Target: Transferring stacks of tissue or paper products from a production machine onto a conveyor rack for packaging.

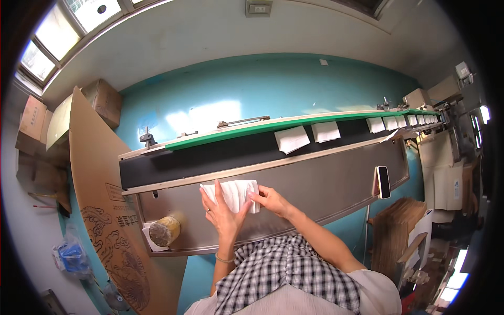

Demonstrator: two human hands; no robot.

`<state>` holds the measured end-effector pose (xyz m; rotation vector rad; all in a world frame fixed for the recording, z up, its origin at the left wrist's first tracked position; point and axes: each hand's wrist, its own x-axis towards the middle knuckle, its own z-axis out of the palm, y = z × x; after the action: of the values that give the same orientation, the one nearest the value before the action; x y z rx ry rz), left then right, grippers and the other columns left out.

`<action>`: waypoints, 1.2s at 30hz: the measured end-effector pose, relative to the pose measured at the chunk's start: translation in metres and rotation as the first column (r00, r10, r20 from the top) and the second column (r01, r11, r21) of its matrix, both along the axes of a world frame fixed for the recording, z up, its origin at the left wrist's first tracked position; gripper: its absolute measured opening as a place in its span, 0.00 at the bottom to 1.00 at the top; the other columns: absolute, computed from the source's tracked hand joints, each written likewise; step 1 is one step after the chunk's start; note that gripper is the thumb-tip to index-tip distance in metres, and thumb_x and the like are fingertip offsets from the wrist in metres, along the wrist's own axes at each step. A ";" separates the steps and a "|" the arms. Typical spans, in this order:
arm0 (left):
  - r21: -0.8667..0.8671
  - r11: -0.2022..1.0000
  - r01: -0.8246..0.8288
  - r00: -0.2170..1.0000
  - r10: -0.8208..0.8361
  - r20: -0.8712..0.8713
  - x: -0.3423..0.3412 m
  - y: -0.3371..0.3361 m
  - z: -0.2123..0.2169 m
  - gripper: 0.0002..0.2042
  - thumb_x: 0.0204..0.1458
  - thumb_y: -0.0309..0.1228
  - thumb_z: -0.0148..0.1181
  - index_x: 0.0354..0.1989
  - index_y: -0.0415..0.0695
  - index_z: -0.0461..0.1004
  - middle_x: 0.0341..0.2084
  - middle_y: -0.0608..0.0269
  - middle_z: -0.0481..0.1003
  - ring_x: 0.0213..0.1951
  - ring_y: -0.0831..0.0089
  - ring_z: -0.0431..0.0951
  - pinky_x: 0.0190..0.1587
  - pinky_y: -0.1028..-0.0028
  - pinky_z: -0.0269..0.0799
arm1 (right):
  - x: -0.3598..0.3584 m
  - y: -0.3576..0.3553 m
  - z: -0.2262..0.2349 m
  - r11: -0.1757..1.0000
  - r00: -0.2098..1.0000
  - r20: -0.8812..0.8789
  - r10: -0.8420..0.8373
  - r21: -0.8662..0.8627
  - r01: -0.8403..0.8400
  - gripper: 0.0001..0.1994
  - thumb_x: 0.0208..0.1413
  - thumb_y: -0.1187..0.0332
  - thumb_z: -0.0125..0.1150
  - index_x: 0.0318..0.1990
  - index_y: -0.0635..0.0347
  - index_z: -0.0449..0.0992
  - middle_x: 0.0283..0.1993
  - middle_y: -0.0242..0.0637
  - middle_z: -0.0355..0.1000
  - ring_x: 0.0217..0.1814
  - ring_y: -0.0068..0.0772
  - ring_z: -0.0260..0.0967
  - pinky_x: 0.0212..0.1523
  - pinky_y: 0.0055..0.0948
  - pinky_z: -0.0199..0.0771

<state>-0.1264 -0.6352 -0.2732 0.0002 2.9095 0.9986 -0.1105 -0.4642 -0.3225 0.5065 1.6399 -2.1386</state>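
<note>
Head view has left hand (pixel 224 218) and right hand (pixel 273 201) clamped on white folded sheets (pixel 235 193) from either side over the metal table (pixel 320 184), where light, even pressure should keep edges square, the black belt (pixel 210 157) beyond.

The left hand (pixel 224 216) (one finger wears a ring) and the right hand (pixel 273 200) share a grip on pleated white sheets (pixel 234 193) above the grey desk (pixel 315 181). A mottled, yellowish cylinder (pixel 165 232) sits at the desk's near left; a phone (pixel 384 182) is at its right end. Beyond, a black belt (pixel 210 164) carries folded white pieces (pixel 292 139), spaced toward the far right. A large cardboard sheet (pixel 105 173) stands at left.
</note>
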 end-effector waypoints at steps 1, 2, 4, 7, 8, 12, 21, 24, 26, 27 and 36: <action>0.000 1.000 0.001 1.000 -0.001 0.001 0.000 -0.001 -0.003 0.53 0.35 0.49 0.76 0.72 0.54 0.52 0.69 0.35 0.44 0.69 0.39 0.49 0.59 0.43 0.57 | 0.000 0.003 0.001 0.997 0.996 0.029 0.080 0.007 -0.081 0.19 0.64 0.57 0.58 0.54 0.62 0.74 0.47 0.29 0.75 0.44 0.18 0.70 0.43 0.22 0.72; 0.009 1.000 -0.007 1.000 0.007 -0.017 -0.001 -0.003 -0.006 0.51 0.36 0.47 0.75 0.71 0.55 0.53 0.69 0.34 0.45 0.68 0.38 0.50 0.59 0.43 0.57 | -0.002 0.006 0.002 0.997 0.996 0.030 0.079 0.006 -0.079 0.19 0.64 0.57 0.58 0.54 0.62 0.74 0.47 0.29 0.75 0.44 0.18 0.70 0.43 0.22 0.72; 0.017 1.000 -0.011 0.999 0.012 -0.036 -0.001 -0.004 -0.009 0.50 0.37 0.45 0.75 0.71 0.55 0.54 0.68 0.34 0.46 0.67 0.38 0.52 0.59 0.44 0.58 | -0.008 0.012 0.005 0.991 0.991 0.037 0.131 0.004 -0.131 0.18 0.62 0.60 0.61 0.56 0.57 0.74 0.43 0.25 0.74 0.39 0.14 0.67 0.35 0.22 0.69; 0.057 0.998 -0.037 0.997 0.040 -0.064 -0.003 -0.004 -0.009 0.47 0.37 0.42 0.74 0.70 0.56 0.56 0.67 0.35 0.49 0.66 0.37 0.55 0.59 0.46 0.60 | -0.011 0.025 -0.003 0.989 0.993 -0.042 0.108 0.102 -0.103 0.15 0.61 0.66 0.60 0.51 0.65 0.75 0.41 0.31 0.76 0.39 0.19 0.72 0.39 0.22 0.73; 0.047 0.998 -0.043 0.996 0.047 -0.071 -0.003 -0.002 -0.009 0.47 0.37 0.42 0.74 0.70 0.56 0.57 0.67 0.34 0.50 0.65 0.37 0.56 0.59 0.46 0.60 | -0.013 0.030 -0.019 0.985 0.996 -0.082 -0.028 0.168 0.041 0.11 0.60 0.71 0.58 0.48 0.65 0.76 0.37 0.31 0.76 0.37 0.19 0.72 0.37 0.22 0.73; 0.044 0.997 -0.059 0.995 0.063 -0.082 -0.001 0.002 -0.011 0.46 0.37 0.42 0.74 0.69 0.56 0.58 0.66 0.34 0.52 0.64 0.36 0.58 0.60 0.47 0.61 | -0.041 0.058 -0.013 0.847 0.857 0.032 -0.515 -0.134 0.514 0.16 0.62 0.58 0.60 0.47 0.61 0.72 0.37 0.36 0.77 0.36 0.24 0.76 0.33 0.20 0.75; 0.075 0.997 -0.008 0.996 0.015 -0.086 -0.001 0.015 -0.013 0.46 0.37 0.44 0.75 0.69 0.56 0.58 0.65 0.33 0.52 0.64 0.36 0.58 0.59 0.48 0.62 | -0.034 0.203 -0.023 0.543 0.716 -0.200 -0.669 0.526 0.654 0.22 0.59 0.65 0.62 0.52 0.68 0.59 0.25 0.35 0.70 0.18 0.22 0.66 0.15 0.23 0.63; 0.057 0.998 0.035 0.998 -0.032 -0.059 0.000 0.030 -0.009 0.47 0.40 0.44 0.75 0.70 0.52 0.56 0.64 0.32 0.54 0.64 0.37 0.58 0.60 0.48 0.62 | -0.026 0.188 -0.030 0.515 0.762 -0.281 -0.583 0.598 0.614 0.25 0.60 0.58 0.63 0.54 0.68 0.62 0.28 0.36 0.72 0.22 0.23 0.68 0.21 0.25 0.69; 0.138 0.990 0.040 0.995 -0.027 -0.098 -0.004 0.035 -0.008 0.46 0.42 0.43 0.74 0.70 0.48 0.54 0.63 0.33 0.56 0.64 0.38 0.59 0.60 0.50 0.62 | -0.016 0.139 -0.036 0.670 0.869 -0.320 -0.378 0.553 0.495 0.23 0.60 0.55 0.63 0.51 0.65 0.68 0.28 0.36 0.72 0.24 0.24 0.69 0.24 0.28 0.71; 0.229 0.972 0.054 0.990 -0.021 -0.142 -0.007 0.039 -0.011 0.46 0.44 0.41 0.73 0.70 0.43 0.52 0.63 0.34 0.58 0.63 0.40 0.60 0.61 0.52 0.62 | -0.009 0.107 -0.026 0.792 0.927 -0.307 -0.215 0.501 0.350 0.22 0.59 0.54 0.63 0.48 0.64 0.71 0.28 0.36 0.73 0.25 0.25 0.70 0.25 0.30 0.72; 0.428 0.903 -0.030 1.000 0.027 0.014 -0.004 0.039 -0.014 0.51 0.42 0.39 0.75 0.70 0.36 0.46 0.61 0.35 0.60 0.62 0.41 0.62 0.62 0.54 0.62 | -0.009 0.027 -0.019 0.941 0.968 -0.156 -0.198 0.247 0.232 0.19 0.63 0.53 0.59 0.44 0.65 0.75 0.38 0.36 0.75 0.39 0.22 0.70 0.38 0.27 0.72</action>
<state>-0.1305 -0.5961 -0.2877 -0.0236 2.6220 1.6161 -0.1190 -0.4372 -0.3410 0.6675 2.0433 -2.1526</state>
